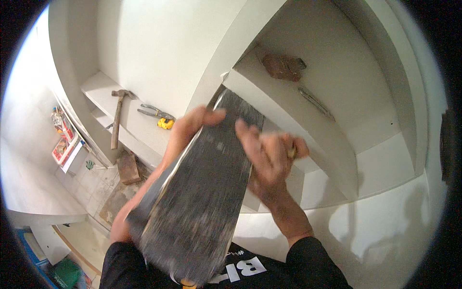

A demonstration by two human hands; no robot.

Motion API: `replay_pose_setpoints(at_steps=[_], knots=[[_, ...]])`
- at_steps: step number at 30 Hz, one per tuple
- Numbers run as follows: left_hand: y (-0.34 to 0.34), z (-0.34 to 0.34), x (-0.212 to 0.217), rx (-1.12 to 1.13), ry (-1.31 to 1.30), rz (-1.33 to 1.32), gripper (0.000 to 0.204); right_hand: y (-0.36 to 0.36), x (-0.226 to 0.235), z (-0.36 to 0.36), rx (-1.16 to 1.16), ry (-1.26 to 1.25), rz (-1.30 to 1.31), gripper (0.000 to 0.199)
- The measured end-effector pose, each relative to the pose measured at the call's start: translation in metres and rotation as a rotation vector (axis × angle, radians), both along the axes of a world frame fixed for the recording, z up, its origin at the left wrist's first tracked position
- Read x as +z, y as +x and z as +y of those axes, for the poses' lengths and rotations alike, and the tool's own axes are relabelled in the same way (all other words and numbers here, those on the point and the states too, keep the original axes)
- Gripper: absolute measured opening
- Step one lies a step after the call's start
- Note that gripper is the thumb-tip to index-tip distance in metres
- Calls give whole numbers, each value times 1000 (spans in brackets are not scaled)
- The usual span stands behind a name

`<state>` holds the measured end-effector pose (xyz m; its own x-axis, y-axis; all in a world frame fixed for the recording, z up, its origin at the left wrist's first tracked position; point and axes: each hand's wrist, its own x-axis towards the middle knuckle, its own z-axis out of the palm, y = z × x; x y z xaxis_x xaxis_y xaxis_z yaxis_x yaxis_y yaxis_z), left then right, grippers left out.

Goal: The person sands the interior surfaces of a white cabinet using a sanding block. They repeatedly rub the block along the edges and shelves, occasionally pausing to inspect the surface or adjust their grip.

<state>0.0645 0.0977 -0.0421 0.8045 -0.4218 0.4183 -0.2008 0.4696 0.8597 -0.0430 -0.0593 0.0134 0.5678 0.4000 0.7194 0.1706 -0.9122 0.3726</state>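
Note:
A long dark board (197,192) with a worn, streaked face and pale edges slopes from my chest up to the white shelf unit. My left hand (190,126) grips its left edge near the far end, the thumb lying over the face. At the right edge is my right hand (272,154), its thumb stretched onto the board and its other fingers curled. A small yellowish bit shows among those fingers, too blurred to name. The board's far end meets the corner of a white shelf (240,72); its underside is hidden.
On the left shelf lie a claw hammer (117,118), pliers (155,112) and a yellow tape measure (166,124). The right shelf holds a brown lump (283,66) and a slim metal tool (315,102). A wooden block (127,168) stands on the floor below.

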Motion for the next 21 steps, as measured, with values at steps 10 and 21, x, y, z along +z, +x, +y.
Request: replay_pose_setpoints(at_steps=[10,21], knots=[[-20,17,12,16,-240,-162,31,-20,14,12,79,-5,-3,49],[-51,31,-3,-328,-229,349,37,-32,-29,7,238,148,68,42]])
